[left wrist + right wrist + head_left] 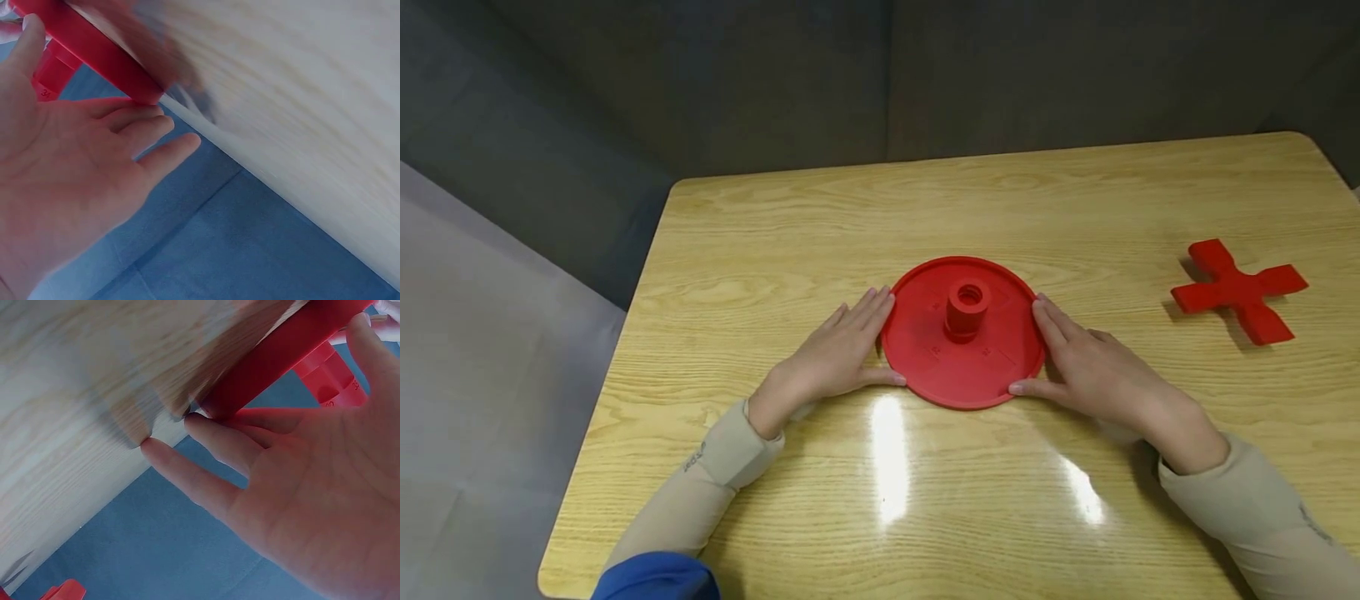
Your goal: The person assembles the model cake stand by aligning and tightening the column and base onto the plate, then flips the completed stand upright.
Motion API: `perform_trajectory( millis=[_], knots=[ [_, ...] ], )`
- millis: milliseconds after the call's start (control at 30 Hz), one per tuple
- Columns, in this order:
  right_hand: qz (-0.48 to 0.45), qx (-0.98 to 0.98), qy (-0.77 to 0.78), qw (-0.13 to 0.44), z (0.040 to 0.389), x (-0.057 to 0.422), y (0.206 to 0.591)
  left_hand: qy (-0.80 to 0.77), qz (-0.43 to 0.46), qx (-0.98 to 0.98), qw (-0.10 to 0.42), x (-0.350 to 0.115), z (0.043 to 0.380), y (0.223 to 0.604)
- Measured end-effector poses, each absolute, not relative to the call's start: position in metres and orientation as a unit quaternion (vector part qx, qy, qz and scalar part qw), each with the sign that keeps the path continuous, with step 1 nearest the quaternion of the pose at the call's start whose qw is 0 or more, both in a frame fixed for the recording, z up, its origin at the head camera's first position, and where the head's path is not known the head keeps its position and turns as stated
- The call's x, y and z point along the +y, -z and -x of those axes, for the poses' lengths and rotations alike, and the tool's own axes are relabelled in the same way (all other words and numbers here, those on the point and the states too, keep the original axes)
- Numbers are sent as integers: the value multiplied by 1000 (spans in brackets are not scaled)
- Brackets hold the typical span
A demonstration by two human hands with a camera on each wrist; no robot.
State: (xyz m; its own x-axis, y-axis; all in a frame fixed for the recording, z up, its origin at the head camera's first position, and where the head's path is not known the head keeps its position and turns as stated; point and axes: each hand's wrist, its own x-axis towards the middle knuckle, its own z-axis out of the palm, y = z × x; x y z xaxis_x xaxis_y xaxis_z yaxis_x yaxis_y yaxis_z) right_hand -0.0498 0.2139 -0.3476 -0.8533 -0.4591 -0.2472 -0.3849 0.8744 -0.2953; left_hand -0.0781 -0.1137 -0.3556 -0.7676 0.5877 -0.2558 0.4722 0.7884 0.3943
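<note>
A round red plate (917,362) with a raised rim lies flat on the table. From its middle rises a short red post (967,310) with a threaded hole in its top. My left hand (838,354) lies along the plate's left side, fingers straight and touching the rim, thumb at the lower left edge. Opposite it, my right hand (1093,371) touches the right rim with extended fingers, its thumb at the lower right edge. Both wrist views show the palms beside the plate's edge, with numbers printed on the post (328,375).
To the right on the wooden table (760,242) lies a red four-armed cross piece (1238,289), apart from the right hand. Dark cloth (850,83) hangs beyond the table's far edge. Light glares off the tabletop near the front.
</note>
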Motion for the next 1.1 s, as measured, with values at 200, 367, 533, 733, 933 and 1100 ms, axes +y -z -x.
perform_trajectory(
  millis=[200, 367, 533, 733, 933, 1100],
  knots=[
    [227, 956, 120, 146, 48, 214, 348, -156, -283, 927, 190, -113, 78, 354],
    [218, 957, 125, 142, 44, 223, 339, -154, -283, 926, 195, -113, 78, 354],
    [181, 963, 130, 149, 42, 245, 327, -154, -281, 926, 198, -112, 77, 353],
    [137, 980, 133, 62, 43, 284, 322, -154, -281, 927, 196, -112, 77, 352],
    [50, 989, 106, -93, 42, 325, 318, -152, -281, 927, 195, -112, 77, 353],
    [-35, 993, 73, -91, 44, 351, 325, -149, -283, 928, 193, -112, 77, 352]
  ],
)
